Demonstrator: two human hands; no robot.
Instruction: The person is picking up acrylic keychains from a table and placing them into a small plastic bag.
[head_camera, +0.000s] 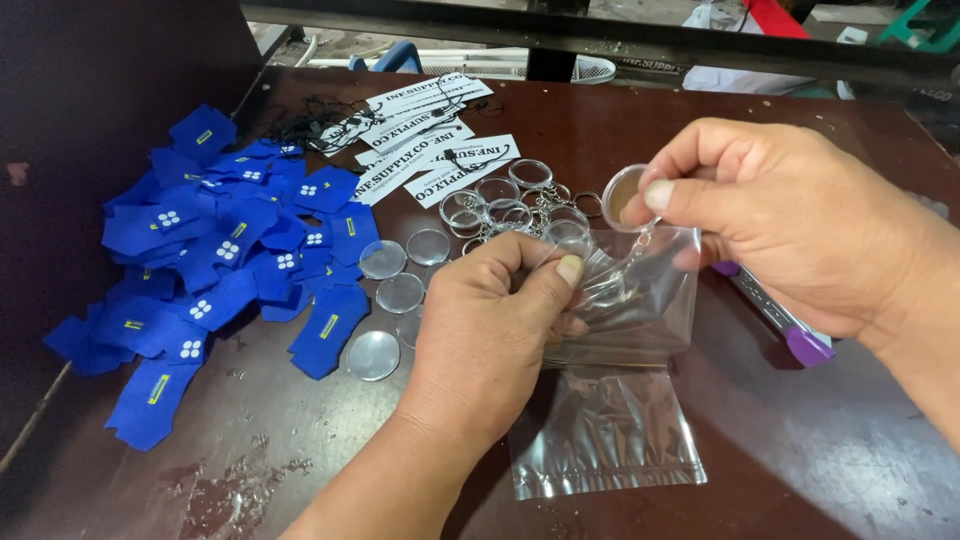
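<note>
Lying flat on the dark brown surface (800, 440) near its front edge, a clear rectangular plastic bag (605, 430) is seen, and a second clear bag (640, 295) is held just above it. White oblong card labels (430, 135) with black print and thin black strings are fanned out at the far middle of the surface. A loose heap of blue fabric tags (225, 260), some marked with small white or yellow patches, is spread over the left part.

The held bag is pinched at its mouth by the left hand (490, 335), whose thumb and fingers are closed on the plastic. A round clear keychain (625, 195) with a brownish face is gripped between thumb and forefinger of the right hand (790, 215), directly above the bag's open top, its metal ring hanging down against the plastic.

Between the labels and the hands, a cluster of empty clear keychain cases (510, 205) with rings is gathered. Several clear round discs (385, 285) are laid just left of the left hand. A purple-ended tool (790, 330) is partly hidden under the right hand. Nothing is seen between the keychain and the bag opening.
</note>
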